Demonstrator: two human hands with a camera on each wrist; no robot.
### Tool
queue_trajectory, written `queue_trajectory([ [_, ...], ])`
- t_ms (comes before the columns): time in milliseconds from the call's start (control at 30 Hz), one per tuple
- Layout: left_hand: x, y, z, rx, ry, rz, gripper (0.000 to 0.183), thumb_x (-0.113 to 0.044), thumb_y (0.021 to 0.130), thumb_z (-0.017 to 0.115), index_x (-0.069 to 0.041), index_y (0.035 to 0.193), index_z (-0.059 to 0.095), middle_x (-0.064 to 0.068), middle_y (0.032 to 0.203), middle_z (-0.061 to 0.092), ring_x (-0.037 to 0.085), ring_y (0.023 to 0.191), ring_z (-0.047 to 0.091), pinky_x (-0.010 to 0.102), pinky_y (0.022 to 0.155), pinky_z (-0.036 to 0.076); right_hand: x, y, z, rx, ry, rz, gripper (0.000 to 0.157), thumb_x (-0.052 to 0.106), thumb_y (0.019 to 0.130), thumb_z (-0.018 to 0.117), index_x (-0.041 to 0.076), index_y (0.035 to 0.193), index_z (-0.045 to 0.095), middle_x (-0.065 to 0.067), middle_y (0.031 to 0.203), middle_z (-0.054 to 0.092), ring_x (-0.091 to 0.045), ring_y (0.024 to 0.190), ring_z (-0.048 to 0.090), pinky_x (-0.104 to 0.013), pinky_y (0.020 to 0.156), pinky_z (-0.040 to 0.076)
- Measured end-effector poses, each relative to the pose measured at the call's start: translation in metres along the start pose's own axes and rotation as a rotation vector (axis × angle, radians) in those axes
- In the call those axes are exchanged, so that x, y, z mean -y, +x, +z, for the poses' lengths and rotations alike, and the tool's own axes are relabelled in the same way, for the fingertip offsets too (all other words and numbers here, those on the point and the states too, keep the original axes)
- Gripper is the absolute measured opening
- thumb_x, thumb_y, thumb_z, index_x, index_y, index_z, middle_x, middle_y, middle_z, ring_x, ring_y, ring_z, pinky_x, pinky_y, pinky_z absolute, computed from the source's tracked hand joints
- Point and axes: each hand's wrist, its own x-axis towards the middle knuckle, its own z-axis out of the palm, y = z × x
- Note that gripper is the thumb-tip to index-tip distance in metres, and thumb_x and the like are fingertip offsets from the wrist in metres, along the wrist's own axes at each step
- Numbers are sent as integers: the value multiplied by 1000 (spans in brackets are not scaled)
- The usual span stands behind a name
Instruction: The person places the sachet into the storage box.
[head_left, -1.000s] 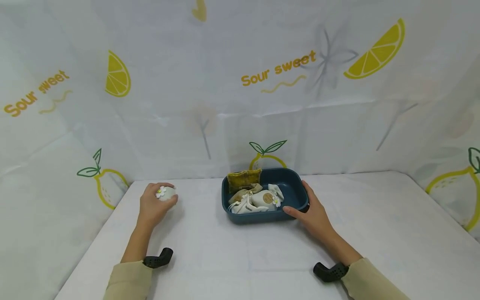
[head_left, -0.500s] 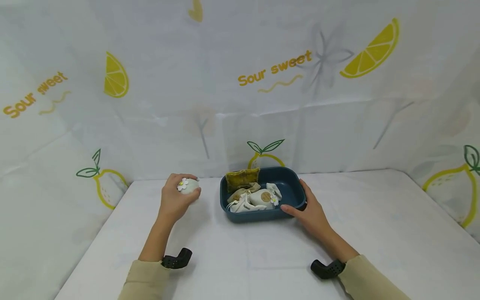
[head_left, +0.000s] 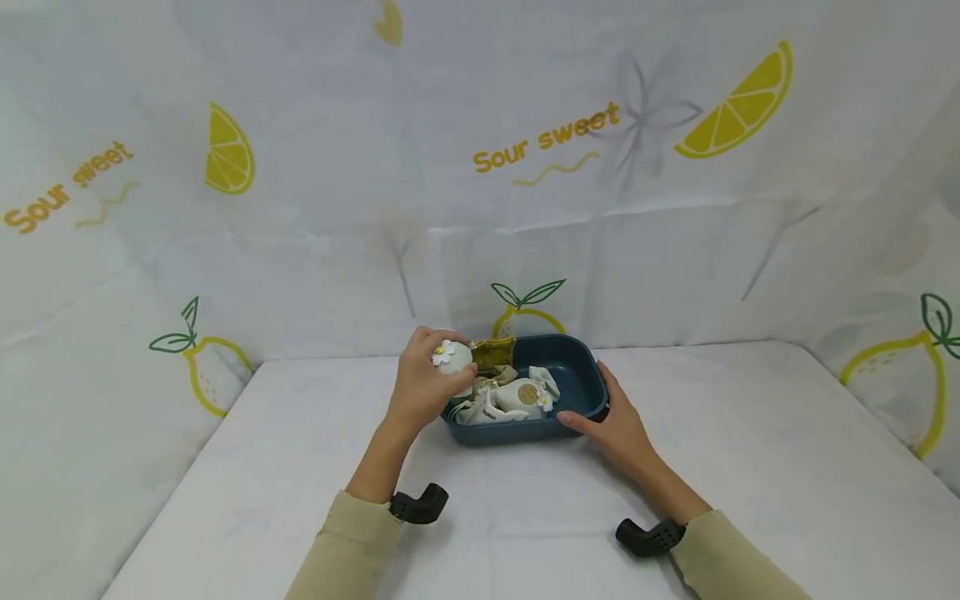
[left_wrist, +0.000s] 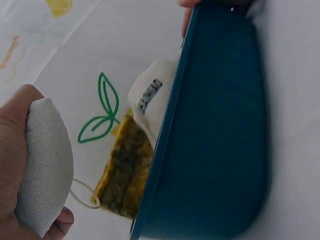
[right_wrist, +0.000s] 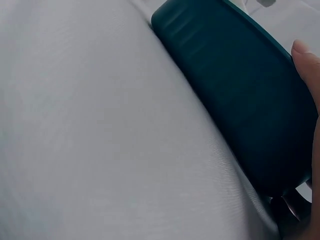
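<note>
My left hand (head_left: 420, 379) pinches a small pale sachet (head_left: 454, 358) with a white daisy on it, above the left end of a dark blue plastic basin (head_left: 517, 432). In the left wrist view the plump cloth sachet (left_wrist: 46, 165) trails a thin cord loop, and it is apart from the basin wall (left_wrist: 220, 125). My right hand (head_left: 622, 425) grips the basin's right end, its thumb (right_wrist: 303, 52) at the rim; its other fingers are mostly hidden. Inside the basin lie a pale sachet with a round tan patch (head_left: 516, 397), a yellow-brown cloth pouch (head_left: 495, 353) and other small bags.
The basin stands on a white-covered table (head_left: 487, 517) near its back edge. Behind it hangs a white curtain (head_left: 337, 250) printed with lemons. Black devices (head_left: 420, 505) are strapped to both wrists.
My left hand has carried the sachet rightward from the left side of the table to above the basin's left end. My right hand has kept its grip on the basin.
</note>
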Motion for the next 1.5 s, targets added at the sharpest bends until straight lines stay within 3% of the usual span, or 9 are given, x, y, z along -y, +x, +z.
queue_trajectory([
  [200,-15,5,33,65,-12,38,30,-16,81,82,-21,109,73,5,113,55,22,97,58,32,73,56,-1,-1,-1,0,36,3,108,44,87,77,12,164,9,-19,169,17,-41,154,23,-62,121,28],
  [400,-22,11,64,144,28,59,30,-24,83,82,-22,112,73,6,121,58,23,110,58,41,90,54,-1,-2,-2,-12,55,8,105,40,87,77,12,164,11,-18,169,19,-40,154,24,-61,121,28],
  [633,-30,18,90,162,87,10,38,-35,85,82,-23,119,71,6,131,58,22,106,61,34,84,58,-1,1,0,0,92,-7,107,42,86,78,14,164,11,-17,168,21,-40,152,30,-61,119,31],
  [933,-40,30,111,219,86,-16,35,-38,88,78,-24,119,70,5,131,57,21,108,60,34,84,58,-4,-1,-1,-22,97,-20,105,39,86,79,13,164,13,-20,165,27,-41,147,38,-60,116,36],
  [1067,-38,31,119,217,64,-34,34,-38,88,78,-23,118,70,4,127,55,21,107,59,37,87,57,-2,-3,-2,-14,97,-21,105,38,86,78,12,164,14,-21,165,27,-41,148,36,-60,117,35],
  [1267,-35,31,127,223,113,-50,37,-41,88,78,-25,120,69,4,130,54,22,114,59,42,92,55,-1,-4,-1,-23,101,-37,105,37,85,79,9,163,15,-22,164,29,-41,148,37,-58,117,36],
  [1500,-41,32,127,255,170,-47,68,-50,84,80,-25,142,57,5,141,54,26,126,58,47,101,53,-4,-2,-3,-36,85,-49,105,39,85,79,11,163,16,-21,165,29,-41,150,34,-61,118,33],
])
